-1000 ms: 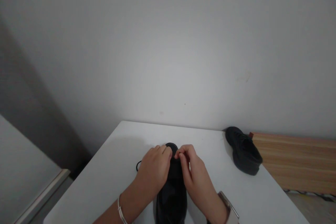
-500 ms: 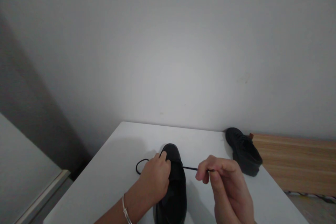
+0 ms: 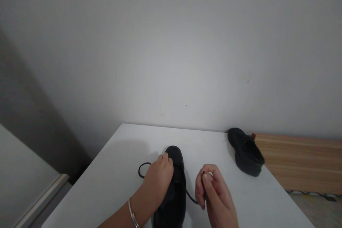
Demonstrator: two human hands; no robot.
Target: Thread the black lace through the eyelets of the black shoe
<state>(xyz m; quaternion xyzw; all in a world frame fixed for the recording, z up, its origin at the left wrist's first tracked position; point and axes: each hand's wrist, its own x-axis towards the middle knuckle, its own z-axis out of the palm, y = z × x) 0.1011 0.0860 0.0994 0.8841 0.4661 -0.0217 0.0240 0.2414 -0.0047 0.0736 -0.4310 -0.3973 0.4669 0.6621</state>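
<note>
A black shoe (image 3: 172, 203) lies on the white table, toe pointing toward the wall. My left hand (image 3: 160, 174) is closed over its left upper side near the front; what its fingers grip is hidden beneath them. From the shoe's right side a black shoelace (image 3: 191, 197) sags in a curve to my right hand (image 3: 213, 192). There the thumb and index finger pinch the lace near its end, to the right of the shoe. A loop of black lace (image 3: 140, 170) sticks out left of my left hand.
A second black shoe (image 3: 245, 151), laced, stands at the table's back right corner. Behind the white table (image 3: 112, 171) rises a pale wall (image 3: 171, 60). Beyond the right edge is a wood-grain panel (image 3: 294, 164); a white ledge (image 3: 40, 199) is at lower left.
My right hand has come left and turned, still pinching the lace. The lace between it and the shoe went from taut to slack. My left hand stays nearly in place.
</note>
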